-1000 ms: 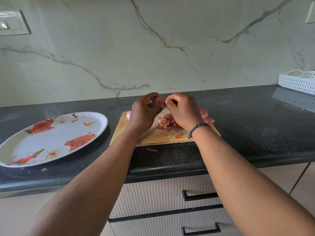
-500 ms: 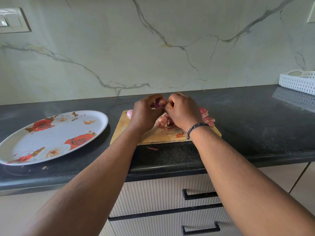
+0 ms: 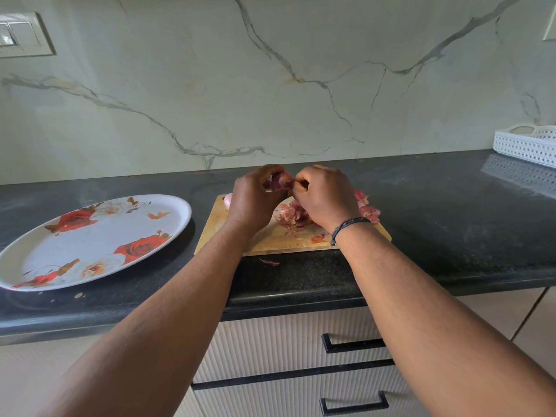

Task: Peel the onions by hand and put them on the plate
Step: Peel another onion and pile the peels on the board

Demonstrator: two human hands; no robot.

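Above the wooden chopping board [image 3: 270, 242], left hand [image 3: 255, 200] cups a small purple-red onion [image 3: 281, 181]; right hand [image 3: 323, 197] pinches its skin so peelings drop there, flowered oval plate [image 3: 90, 251] waiting at nine o'clock.

We see the cutting board [image 3: 264, 240] on the counter [image 3: 436, 236] near its front edge, about midway along, with the plate [image 3: 39, 254] well to its left, toward the counter's left end. Above the board, our left hand [image 3: 254, 200] and right hand [image 3: 325, 197] meet around an onion [image 3: 281, 181], over a heap of peels [image 3: 293, 216] lying on the board; another onion [image 3: 228, 200] sits at the board's back left corner. A stray peel [image 3: 270, 262] lies on the counter just in front of the board, and a basket [image 3: 526, 144] stands at the back right corner against the wall.
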